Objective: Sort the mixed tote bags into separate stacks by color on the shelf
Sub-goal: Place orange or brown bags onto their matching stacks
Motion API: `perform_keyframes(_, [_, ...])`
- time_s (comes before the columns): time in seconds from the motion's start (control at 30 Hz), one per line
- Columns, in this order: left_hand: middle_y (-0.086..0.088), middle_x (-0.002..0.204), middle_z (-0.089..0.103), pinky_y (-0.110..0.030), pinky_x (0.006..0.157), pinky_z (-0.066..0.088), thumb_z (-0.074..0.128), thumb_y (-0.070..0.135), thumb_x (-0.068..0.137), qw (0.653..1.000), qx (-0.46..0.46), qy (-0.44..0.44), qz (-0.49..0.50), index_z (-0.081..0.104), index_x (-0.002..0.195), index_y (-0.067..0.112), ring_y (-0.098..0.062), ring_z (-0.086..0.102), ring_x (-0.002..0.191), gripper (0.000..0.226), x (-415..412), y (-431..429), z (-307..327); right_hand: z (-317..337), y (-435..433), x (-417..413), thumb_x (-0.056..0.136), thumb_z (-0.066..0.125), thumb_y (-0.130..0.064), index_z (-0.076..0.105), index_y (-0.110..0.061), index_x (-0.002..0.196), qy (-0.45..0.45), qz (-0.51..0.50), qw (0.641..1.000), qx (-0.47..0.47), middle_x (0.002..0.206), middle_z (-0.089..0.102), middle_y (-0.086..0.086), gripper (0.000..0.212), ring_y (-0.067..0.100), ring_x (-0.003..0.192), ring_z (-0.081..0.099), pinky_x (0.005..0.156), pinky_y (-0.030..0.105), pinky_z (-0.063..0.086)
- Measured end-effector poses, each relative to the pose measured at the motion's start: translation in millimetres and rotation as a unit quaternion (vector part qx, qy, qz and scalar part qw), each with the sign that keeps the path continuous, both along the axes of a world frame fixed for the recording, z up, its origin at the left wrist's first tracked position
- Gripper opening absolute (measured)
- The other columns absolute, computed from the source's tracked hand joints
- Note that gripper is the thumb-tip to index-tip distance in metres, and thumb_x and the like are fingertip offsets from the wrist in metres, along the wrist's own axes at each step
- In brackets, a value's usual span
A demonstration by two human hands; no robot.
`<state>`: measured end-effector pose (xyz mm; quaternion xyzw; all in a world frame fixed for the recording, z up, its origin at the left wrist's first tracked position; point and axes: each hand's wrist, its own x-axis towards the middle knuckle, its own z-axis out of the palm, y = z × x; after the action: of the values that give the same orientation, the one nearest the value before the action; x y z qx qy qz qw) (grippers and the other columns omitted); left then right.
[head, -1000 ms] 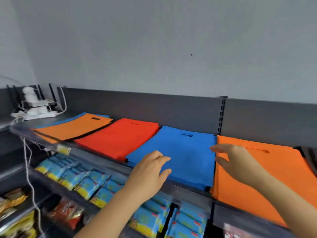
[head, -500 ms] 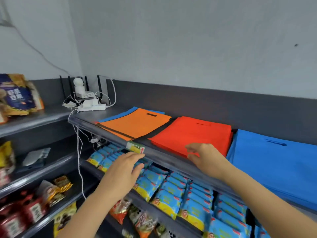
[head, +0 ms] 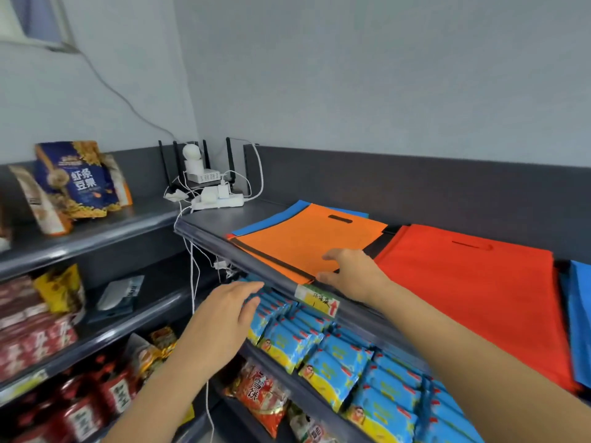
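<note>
Red stack (head: 463,282), blue stack (head: 580,314) sorted at right of shelf (head: 208,219); mixed pile at left, orange bag (head: 303,241) topmost, pending; right hand (head: 351,276) resting open on its near corner; left hand (head: 227,311) spread, empty, below shelf edge.

Mixed stack on top shelf (head: 214,223): orange tote bag (head: 307,241) uppermost, flat, handle slot toward back wall. Black tote bag (head: 271,259) under it shows as a strip along the front edge; blue tote bag (head: 267,220) sticks out at the back-left. Just to the right: red tote stack (head: 463,292), flat, slot at back. Blue tote stack (head: 580,314) beyond, cut off by frame.
</note>
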<state>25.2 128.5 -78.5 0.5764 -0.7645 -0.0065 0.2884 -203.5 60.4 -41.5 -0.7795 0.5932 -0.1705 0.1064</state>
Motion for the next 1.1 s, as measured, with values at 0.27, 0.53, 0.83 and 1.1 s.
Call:
perform_keyframes(0.27, [0.01, 0.138, 0.048, -0.021, 0.104, 0.031, 0.04, 0.031, 0.099, 0.999, 0.007, -0.033, -0.015, 0.044, 0.138, 0.027, -0.006, 0.039, 0.129, 0.039, -5, -78, 25, 0, -76, 10, 0.089, 0.06, -0.034, 0.071, -0.007, 0.1, 0.072, 0.033, 0.992, 0.102, 0.104, 0.067, 0.011, 0.03, 0.024, 0.091, 0.058, 0.074, 0.03, 0.045])
perform_keyframes(0.53, [0.003, 0.144, 0.042, -0.027, 0.108, 0.028, 0.054, 0.038, 0.093, 0.986, 0.068, -0.136, -0.068, 0.035, 0.144, 0.025, -0.015, 0.036, 0.133, 0.056, -22, -158, 30, 4, -100, -1, 0.094, 0.055, -0.028, 0.067, -0.014, 0.088, 0.031, 0.031, 0.991, 0.128, 0.081, 0.057, 0.0, 0.02, 0.019, 0.083, 0.051, 0.06, 0.024, 0.037])
perform_keyframes(0.83, [0.005, 0.062, 0.042, -0.032, 0.062, 0.03, 0.045, 0.045, 0.095, 0.968, 0.068, -0.225, -0.088, 0.036, 0.061, 0.022, -0.021, 0.052, 0.073, 0.042, -24, -211, 24, -10, -92, -11, 0.093, 0.054, -0.036, 0.046, -0.017, 0.059, -0.144, -0.032, 0.982, 0.115, 0.06, 0.042, -0.005, 0.04, 0.009, 0.057, 0.038, 0.058, 0.028, 0.035])
perform_keyframes(1.1, [0.0, 0.065, 0.052, -0.034, 0.058, 0.038, 0.038, 0.054, 0.094, 0.971, -0.039, -0.203, -0.121, 0.045, 0.069, 0.019, -0.026, 0.059, 0.072, 0.043, -9, -225, 19, 19, -63, -14, 0.089, 0.038, -0.064, 0.052, -0.008, 0.091, -0.508, -0.284, 0.793, 0.18, 0.093, 0.067, 0.021, 0.058, 0.026, 0.071, 0.067, 0.06, 0.028, 0.057])
